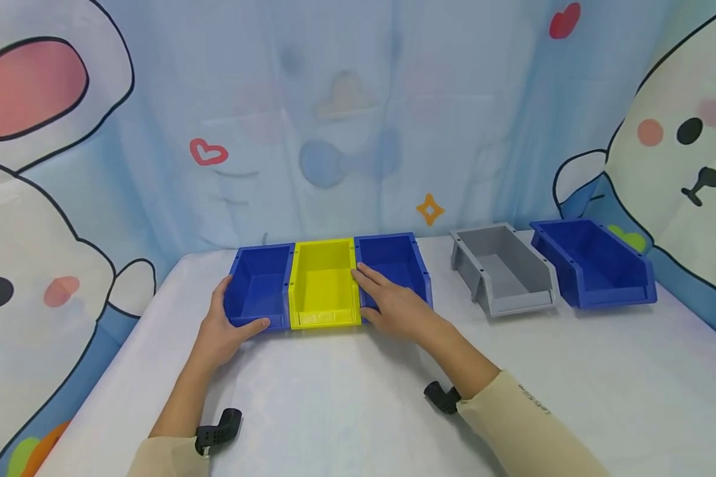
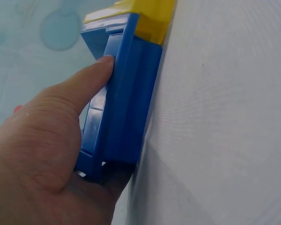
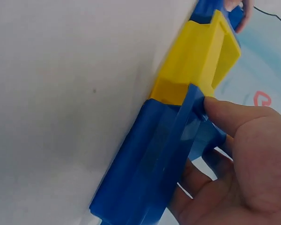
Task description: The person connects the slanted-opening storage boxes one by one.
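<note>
Three storage bins stand side by side on the table: a left blue bin (image 1: 259,285), a yellow bin (image 1: 325,285) and a right blue bin (image 1: 394,262). My left hand (image 1: 221,334) holds the left blue bin, fingers along its outer left side and thumb on its front lip. The left wrist view shows that thumb (image 2: 84,84) on the lip. My right hand (image 1: 396,301) reaches into the right blue bin, fingertips at the wall beside the yellow bin. In the right wrist view its thumb (image 3: 239,115) touches the front corner; its fingers partly hide inside.
A grey bin (image 1: 507,265) and another blue bin (image 1: 596,262) stand at the right, set apart from the row and angled. A printed blue curtain (image 1: 346,132) hangs behind the white-covered table (image 1: 334,404). Each wrist carries a small black camera mount (image 1: 219,429).
</note>
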{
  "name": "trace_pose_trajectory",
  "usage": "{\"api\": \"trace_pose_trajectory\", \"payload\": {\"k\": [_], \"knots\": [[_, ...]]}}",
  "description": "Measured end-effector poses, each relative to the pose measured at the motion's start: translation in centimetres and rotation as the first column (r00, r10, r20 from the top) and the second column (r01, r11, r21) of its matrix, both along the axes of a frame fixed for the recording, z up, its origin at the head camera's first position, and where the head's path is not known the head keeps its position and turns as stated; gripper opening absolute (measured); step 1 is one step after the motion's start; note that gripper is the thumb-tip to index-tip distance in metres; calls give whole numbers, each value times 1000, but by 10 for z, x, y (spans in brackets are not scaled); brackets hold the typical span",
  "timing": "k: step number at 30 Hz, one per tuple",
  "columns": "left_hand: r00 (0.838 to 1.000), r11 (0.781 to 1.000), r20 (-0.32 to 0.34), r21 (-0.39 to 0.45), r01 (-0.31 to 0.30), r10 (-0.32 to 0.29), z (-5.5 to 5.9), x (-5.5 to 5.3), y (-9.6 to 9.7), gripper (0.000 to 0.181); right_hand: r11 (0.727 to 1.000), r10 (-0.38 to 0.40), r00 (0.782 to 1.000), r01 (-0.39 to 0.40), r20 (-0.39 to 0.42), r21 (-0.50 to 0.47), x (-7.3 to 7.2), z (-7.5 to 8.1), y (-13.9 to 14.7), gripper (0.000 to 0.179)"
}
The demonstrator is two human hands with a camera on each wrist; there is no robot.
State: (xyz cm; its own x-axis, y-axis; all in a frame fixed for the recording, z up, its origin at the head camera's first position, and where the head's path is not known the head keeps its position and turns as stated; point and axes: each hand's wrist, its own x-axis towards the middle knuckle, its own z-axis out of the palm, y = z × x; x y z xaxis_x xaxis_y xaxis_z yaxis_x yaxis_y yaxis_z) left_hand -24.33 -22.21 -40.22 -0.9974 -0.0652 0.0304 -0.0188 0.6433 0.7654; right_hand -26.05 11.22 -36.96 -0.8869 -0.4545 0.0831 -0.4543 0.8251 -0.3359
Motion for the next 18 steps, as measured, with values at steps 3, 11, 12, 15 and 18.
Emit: {"api": "trace_pose_trajectory", "payload": {"k": [3,11,12,15,18], "knots": [[1000,1000,3,7,6,-6,1,-1,2,118,1000,-2,1000,2,26,22,0,4,2,73],[1000,1000,-5,2,-5,5,4,1,1,117,1000,-1,999,0,54,31,2,6,1,74],[1000,1000,-11,1,-4,4,5,0,1,117,999,-1,999,-1,48,39,1,7,1,74],[1000,1000,-15,-3,7,-7,6,0,0,117,999,1,999,-3,54,46,1,10,1,75],[1000,1000,6,-14,16,-16,4,0,0,118,1000,5,996,-8,88,28,1,9,3,77]]}}
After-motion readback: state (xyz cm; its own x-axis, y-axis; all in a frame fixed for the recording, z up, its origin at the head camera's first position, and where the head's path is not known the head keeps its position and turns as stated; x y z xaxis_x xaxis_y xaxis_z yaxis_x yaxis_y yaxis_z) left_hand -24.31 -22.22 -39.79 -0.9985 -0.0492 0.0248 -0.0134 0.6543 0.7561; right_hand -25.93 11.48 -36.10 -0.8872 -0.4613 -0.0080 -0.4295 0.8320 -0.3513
